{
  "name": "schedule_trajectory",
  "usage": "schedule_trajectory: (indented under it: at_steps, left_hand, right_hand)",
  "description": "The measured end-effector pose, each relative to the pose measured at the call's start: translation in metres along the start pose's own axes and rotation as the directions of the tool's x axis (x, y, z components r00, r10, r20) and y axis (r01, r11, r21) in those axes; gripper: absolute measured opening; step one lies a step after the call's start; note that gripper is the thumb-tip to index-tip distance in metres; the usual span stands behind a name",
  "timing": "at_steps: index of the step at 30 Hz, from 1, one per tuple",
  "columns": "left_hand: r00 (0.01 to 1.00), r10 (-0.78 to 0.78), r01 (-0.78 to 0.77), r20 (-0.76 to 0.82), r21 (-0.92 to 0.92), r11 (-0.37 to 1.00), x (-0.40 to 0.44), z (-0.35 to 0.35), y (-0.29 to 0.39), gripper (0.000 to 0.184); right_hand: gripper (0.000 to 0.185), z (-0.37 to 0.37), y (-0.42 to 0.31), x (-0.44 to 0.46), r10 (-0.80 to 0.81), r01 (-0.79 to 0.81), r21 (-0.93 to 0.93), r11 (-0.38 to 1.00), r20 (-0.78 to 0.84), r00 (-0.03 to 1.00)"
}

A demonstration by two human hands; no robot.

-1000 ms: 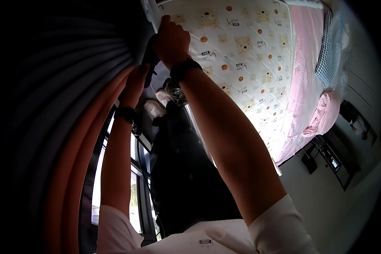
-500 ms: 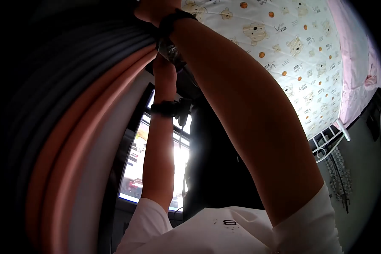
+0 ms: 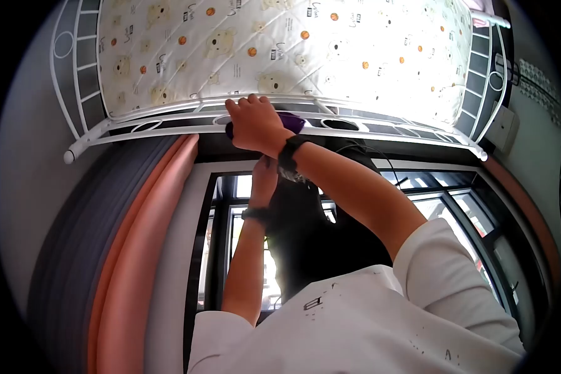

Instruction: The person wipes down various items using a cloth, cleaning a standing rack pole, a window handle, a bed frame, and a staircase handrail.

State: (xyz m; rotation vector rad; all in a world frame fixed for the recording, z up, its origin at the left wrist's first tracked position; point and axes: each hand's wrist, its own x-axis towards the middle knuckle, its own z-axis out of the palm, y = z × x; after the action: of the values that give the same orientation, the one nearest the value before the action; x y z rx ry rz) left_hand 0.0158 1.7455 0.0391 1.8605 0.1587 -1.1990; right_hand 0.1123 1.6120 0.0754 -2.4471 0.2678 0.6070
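My right hand (image 3: 255, 124) is at the white metal bed rail (image 3: 199, 116), its fingers curled over a smooth, dark purple object (image 3: 293, 122). The object shows on both sides of the hand, but its kind is unclear. Below it, nearer my body, is my left hand (image 3: 265, 179), with its fingers bent upward under the right wrist. They look closed; shadow and the right arm hide what they hold, if anything. A dark band sits on each wrist.
Beyond the rail lies a mattress (image 3: 318, 56) printed with bears and basketballs. Grey and orange-pink curtains (image 3: 134, 268) hang at left. Dark-framed windows (image 3: 480, 215) are on the lower right and behind my left arm. A thin black cable (image 3: 380, 153) runs below the rail.
The view has shifted and levelled, bringing the bed rail and both hands into sight. My right hand, earlier cut off at the top edge, now shows on the purple object.
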Motion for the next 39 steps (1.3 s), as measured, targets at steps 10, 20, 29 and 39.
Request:
schedule_trajectory:
  at_steps: [10,20,29,39]
  left_hand:
    - [0.975,0.020,-0.133,0.221,0.511,0.849,-0.024,0.142,0.051,0.035]
    - [0.806,-0.078,-0.461,0.587,0.705,0.538,-0.026,0.353,0.087,0.033]
    - [0.657,-0.065,-0.644,0.751,0.603,0.471,-0.018,0.477,0.081,0.027]
    - [0.265,-0.141,-0.963,0.954,0.269,0.016,-0.034,0.572,0.063,0.035]
  right_hand:
    - [0.051,-0.047,0.185,-0.166,0.156,-0.156,0.017,0.988,-0.172,0.973]
    - [0.046,-0.054,0.420,-0.326,0.252,-0.222,0.122,0.967,-0.575,0.778]
    - [0.024,-0.032,0.495,-0.393,0.552,-0.372,0.438,0.819,-0.779,0.298]
    - [0.014,-0.004,0.513,-0.490,0.649,-0.147,0.633,0.760,-0.731,0.213]
